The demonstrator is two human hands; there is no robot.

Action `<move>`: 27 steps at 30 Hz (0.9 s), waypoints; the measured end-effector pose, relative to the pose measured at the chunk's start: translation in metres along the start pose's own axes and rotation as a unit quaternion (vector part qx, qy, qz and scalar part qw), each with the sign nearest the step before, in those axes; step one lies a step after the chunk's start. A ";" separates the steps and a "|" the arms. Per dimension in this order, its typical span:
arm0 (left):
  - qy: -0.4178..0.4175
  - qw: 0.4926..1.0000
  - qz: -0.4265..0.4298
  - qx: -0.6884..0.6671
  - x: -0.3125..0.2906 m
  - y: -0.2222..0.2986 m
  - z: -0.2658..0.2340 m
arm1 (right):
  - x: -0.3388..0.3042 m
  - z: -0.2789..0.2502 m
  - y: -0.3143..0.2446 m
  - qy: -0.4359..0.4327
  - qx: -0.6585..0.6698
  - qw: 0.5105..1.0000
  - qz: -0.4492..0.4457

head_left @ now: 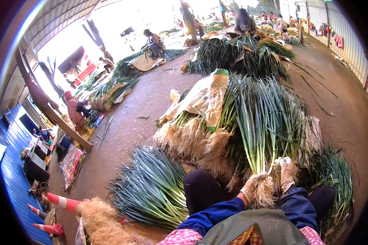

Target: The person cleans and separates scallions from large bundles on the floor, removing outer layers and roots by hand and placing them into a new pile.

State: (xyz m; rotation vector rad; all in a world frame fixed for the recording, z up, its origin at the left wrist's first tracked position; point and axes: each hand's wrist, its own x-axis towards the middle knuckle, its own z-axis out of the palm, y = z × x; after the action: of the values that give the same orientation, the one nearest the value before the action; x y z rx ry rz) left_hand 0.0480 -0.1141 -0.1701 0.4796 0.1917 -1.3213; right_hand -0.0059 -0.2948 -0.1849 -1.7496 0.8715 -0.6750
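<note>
My gloved left hand (pixel 251 186) is wrapped round the white lower stalks of some green onions (pixel 259 122), just above their pale, stringy roots (pixel 265 192). Their long leaves stretch away from me over a larger heap. Close by on the right, my right hand (pixel 288 171), also gloved, is closed with its fingertips together beside the stalks; whatever it pinches is too small to name. Beyond my left knee, more bundled green onions with thick roots (pixel 194 134) lie partly under a beige woven sack (pixel 216 96).
Another green onion pile (pixel 151 183) fans out by my left leg, with more leaves (pixel 333 175) beyond my right knee. Red-and-white cones (pixel 63 201) and trimmed roots (pixel 104 220) lie at lower left. A person (pixel 245 26) sits behind a further heap; wooden posts (pixel 61 116) stand left.
</note>
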 end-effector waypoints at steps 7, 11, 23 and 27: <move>-0.045 0.998 0.040 -0.022 0.005 0.002 0.011 | -0.066 -0.023 -0.081 -0.229 0.204 0.948 0.082; -0.073 0.997 0.020 -0.033 -0.005 0.010 0.010 | -0.076 -0.023 -0.030 -0.301 0.287 0.908 0.057; 0.066 0.993 0.060 0.070 0.033 -0.004 -0.015 | -0.032 -0.012 0.007 -0.322 -0.030 0.944 0.061; 0.065 0.993 0.050 0.081 0.026 0.004 -0.022 | -0.043 -0.011 -0.050 -0.293 -0.330 0.884 -0.155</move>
State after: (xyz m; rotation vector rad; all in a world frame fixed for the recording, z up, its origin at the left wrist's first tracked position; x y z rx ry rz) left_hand 0.0613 -0.1264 -0.1992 0.7061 0.1666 -1.2133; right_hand -0.0271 -0.2548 -0.1361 -2.5526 0.4039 0.0150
